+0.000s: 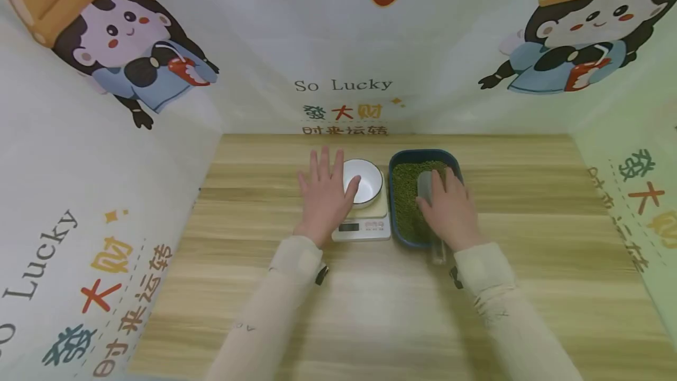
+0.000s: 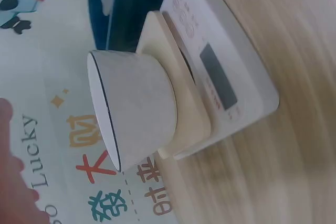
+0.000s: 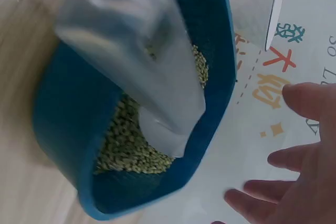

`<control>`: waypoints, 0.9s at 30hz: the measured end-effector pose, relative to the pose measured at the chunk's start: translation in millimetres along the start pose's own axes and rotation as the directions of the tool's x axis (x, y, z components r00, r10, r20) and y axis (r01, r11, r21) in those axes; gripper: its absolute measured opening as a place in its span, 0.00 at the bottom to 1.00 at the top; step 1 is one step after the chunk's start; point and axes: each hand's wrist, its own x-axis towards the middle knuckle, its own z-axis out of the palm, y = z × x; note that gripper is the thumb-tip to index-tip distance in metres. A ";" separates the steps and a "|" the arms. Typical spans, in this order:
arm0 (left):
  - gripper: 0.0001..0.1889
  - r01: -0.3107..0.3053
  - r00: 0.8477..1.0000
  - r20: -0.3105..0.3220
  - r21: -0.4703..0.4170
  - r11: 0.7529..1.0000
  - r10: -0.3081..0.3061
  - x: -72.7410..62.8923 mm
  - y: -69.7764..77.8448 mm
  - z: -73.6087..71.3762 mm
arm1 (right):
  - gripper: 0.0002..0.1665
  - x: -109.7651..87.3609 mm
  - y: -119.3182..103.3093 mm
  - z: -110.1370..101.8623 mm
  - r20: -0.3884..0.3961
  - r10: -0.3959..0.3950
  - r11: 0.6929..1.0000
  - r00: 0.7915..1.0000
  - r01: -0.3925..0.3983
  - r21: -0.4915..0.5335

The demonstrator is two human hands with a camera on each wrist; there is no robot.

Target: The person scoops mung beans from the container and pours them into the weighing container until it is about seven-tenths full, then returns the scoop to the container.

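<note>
My left hand (image 1: 325,201) hovers over the left side of a white bowl (image 1: 368,180), fingers straight and spread, gripping nothing. That dark-rimmed bowl stands on the cream platform of a white kitchen scale (image 1: 372,230); the scale's display (image 2: 218,76) looks blank. To its right, a dark blue tub (image 3: 68,114) holds small green beans (image 1: 403,193), probably mung beans. A clear plastic scoop (image 3: 147,72) lies in the tub, its handle slanting over the near rim. My right hand (image 1: 453,210) is above the scoop and tub; in the right wrist view its loosely extended fingers are apart from the scoop.
A wood-grain table (image 1: 534,204) carries everything. White printed sheets (image 1: 254,57) with cartoon figures and lettering rise at the back and both sides. The scale and tub stand almost side by side near the table's back edge.
</note>
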 end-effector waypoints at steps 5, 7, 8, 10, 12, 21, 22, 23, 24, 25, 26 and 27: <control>0.31 0.069 0.980 -0.158 -0.295 0.953 -0.120 -20.6 -12.0 3.2 | 0.39 -18.2 1.8 9.4 -0.052 0.022 0.999 0.998 -0.021 0.029; 0.28 0.127 0.970 -0.136 -0.421 0.898 -0.201 -30.3 -20.0 6.8 | 0.41 -26.4 3.3 14.1 -0.009 0.062 0.996 0.998 -0.062 0.065; 0.26 0.171 0.967 -0.092 -0.458 0.872 -0.238 -35.6 -24.1 8.9 | 0.42 -30.3 4.0 16.5 0.017 0.086 0.993 0.996 -0.087 0.082; 0.23 0.253 0.960 0.021 -0.494 0.832 -0.280 -45.0 -32.8 15.6 | 0.45 -36.6 6.0 21.0 0.083 0.130 0.984 0.988 -0.139 0.115; 0.22 0.313 0.949 0.130 -0.491 0.813 -0.287 -54.1 -40.8 23.9 | 0.47 -40.5 6.9 23.4 0.143 0.165 0.974 0.976 -0.184 0.133; 0.25 0.414 0.890 0.377 -0.429 0.803 -0.257 -73.8 -50.4 62.3 | 0.41 -46.2 9.9 33.7 0.120 0.238 0.954 0.964 -0.255 0.156; 0.26 0.429 0.879 0.406 -0.442 0.788 -0.251 -74.8 -50.5 65.5 | 0.40 -46.5 10.1 35.2 0.108 0.246 0.951 0.963 -0.262 0.163; 0.26 0.447 0.866 0.439 -0.464 0.765 -0.240 -75.7 -50.8 69.0 | 0.40 -47.1 10.3 36.4 0.101 0.255 0.948 0.962 -0.269 0.171; 0.27 0.468 0.851 0.474 -0.492 0.734 -0.226 -76.7 -51.1 72.7 | 0.39 -47.9 10.4 37.0 0.098 0.267 0.942 0.959 -0.281 0.181; 0.28 0.494 0.834 0.507 -0.513 0.702 -0.217 -78.0 -51.9 76.7 | 0.39 -49.0 10.5 36.9 0.099 0.279 0.937 0.955 -0.293 0.190; 0.28 0.522 0.817 0.537 -0.534 0.665 -0.210 -79.3 -52.9 80.8 | 0.38 -50.2 10.6 36.4 0.099 0.288 0.931 0.952 -0.303 0.203; 0.28 0.548 0.801 0.562 -0.550 0.630 -0.207 -80.4 -54.0 84.2 | 0.37 -51.6 10.7 35.3 0.096 0.295 0.926 0.950 -0.310 0.214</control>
